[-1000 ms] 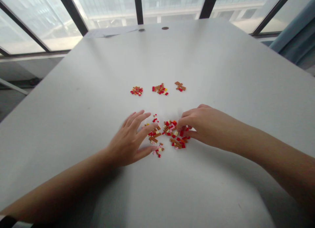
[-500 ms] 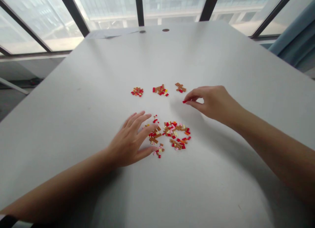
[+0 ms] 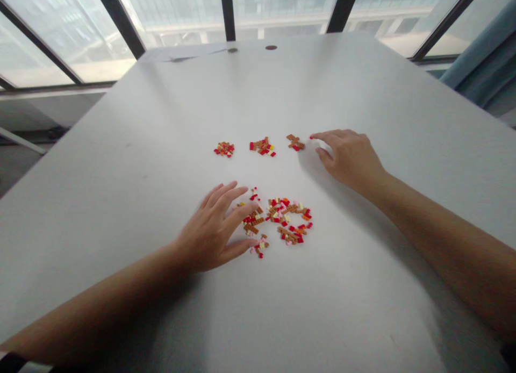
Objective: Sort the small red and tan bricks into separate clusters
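Black-framed windows (image 3: 278, 10) beyond a white table (image 3: 161, 112); paper (image 3: 177, 55) at its far edge; blue-grey curtain (image 3: 481, 61) at right

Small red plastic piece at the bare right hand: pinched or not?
Not thumb-pinched: the bare right hand holds its thumb apart from the small red plastic piece at another fingertip. Resting or lifted: cannot tell.

The bricks (image 3: 292, 235) look plastic, the table (image 3: 282, 303) smooth.

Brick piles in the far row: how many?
3: left pile, middle pile and right pile, the last nearest the right hand. Not counted: red piece by that hand, which may hide others.
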The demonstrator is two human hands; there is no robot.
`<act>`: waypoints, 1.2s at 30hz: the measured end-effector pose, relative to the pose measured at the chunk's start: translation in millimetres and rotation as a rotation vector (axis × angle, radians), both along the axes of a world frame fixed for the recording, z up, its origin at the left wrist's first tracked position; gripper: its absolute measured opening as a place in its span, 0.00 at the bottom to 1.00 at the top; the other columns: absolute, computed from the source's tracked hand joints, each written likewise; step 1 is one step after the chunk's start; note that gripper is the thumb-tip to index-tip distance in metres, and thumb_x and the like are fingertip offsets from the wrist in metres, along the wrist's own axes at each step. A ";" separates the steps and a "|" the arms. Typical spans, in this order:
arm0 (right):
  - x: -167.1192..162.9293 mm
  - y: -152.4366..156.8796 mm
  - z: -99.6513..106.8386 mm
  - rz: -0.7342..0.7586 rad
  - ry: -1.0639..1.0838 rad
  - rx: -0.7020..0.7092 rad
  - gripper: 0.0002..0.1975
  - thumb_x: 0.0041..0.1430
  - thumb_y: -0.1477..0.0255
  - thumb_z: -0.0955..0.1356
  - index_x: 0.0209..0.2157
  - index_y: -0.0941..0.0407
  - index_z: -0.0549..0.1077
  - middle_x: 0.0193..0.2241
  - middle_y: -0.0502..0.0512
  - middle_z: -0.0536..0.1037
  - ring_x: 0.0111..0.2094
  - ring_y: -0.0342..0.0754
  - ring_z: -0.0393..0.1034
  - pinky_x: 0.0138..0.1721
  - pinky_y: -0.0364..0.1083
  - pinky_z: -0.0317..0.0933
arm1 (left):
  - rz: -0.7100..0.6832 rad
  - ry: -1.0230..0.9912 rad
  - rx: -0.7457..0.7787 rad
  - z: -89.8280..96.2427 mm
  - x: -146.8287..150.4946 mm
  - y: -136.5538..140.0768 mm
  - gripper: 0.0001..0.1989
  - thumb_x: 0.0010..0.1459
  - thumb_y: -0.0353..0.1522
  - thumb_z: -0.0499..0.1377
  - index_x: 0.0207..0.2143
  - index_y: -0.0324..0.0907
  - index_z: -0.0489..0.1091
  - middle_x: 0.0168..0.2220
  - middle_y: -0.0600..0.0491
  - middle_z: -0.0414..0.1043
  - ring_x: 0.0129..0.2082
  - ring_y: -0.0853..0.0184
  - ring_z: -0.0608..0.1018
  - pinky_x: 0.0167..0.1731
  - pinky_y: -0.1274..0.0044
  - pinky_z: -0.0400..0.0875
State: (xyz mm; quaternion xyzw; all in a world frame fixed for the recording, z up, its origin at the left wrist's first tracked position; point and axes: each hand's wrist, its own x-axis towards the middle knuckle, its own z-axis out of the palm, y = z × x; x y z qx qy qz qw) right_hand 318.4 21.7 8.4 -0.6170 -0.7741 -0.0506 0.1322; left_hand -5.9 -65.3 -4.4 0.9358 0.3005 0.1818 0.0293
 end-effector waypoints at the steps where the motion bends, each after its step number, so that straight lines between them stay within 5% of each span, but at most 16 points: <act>1: 1.3 3.6 -4.3 -0.007 0.012 0.009 0.23 0.67 0.70 0.58 0.58 0.61 0.71 0.57 0.66 0.75 0.58 0.61 0.69 0.57 0.61 0.61 | -0.001 -0.001 -0.001 0.0 0.0 0.4 0.25 0.67 0.44 0.54 0.59 0.37 0.66 0.62 0.35 0.61 0.67 0.44 0.61 0.64 0.50 0.58; 9: 21.1 22.8 -26.1 0.126 0.072 -0.008 0.23 0.65 0.72 0.58 0.55 0.54 0.75 0.55 0.58 0.78 0.60 0.58 0.68 0.61 0.60 0.61 | 0.003 0.003 -0.004 1.2 0.3 0.5 0.25 0.67 0.44 0.54 0.59 0.37 0.66 0.62 0.35 0.61 0.66 0.44 0.61 0.64 0.50 0.58; 16: 17.2 24.0 -8.2 0.117 0.001 0.030 0.21 0.65 0.71 0.58 0.52 0.58 0.77 0.52 0.65 0.79 0.56 0.61 0.71 0.57 0.61 0.63 | 0.004 0.003 -0.004 3.4 0.1 1.0 0.25 0.67 0.45 0.54 0.59 0.38 0.66 0.62 0.35 0.61 0.67 0.44 0.61 0.65 0.51 0.57; 27: 9.1 83.5 -3.0 0.182 0.033 -0.068 0.19 0.62 0.74 0.61 0.48 0.56 0.80 0.50 0.60 0.81 0.52 0.57 0.74 0.55 0.56 0.65 | 0.011 0.006 -0.004 5.3 -1.3 3.2 0.26 0.68 0.46 0.53 0.59 0.38 0.66 0.63 0.36 0.61 0.67 0.45 0.61 0.65 0.51 0.57; 36: -0.4 68.0 7.7 0.028 0.235 -0.036 0.11 0.58 0.71 0.67 0.40 0.55 0.80 0.37 0.57 0.84 0.39 0.54 0.79 0.46 0.55 0.70 | 0.001 -0.005 -0.015 5.9 -1.9 4.2 0.26 0.68 0.45 0.53 0.59 0.37 0.66 0.62 0.35 0.62 0.66 0.44 0.61 0.64 0.50 0.57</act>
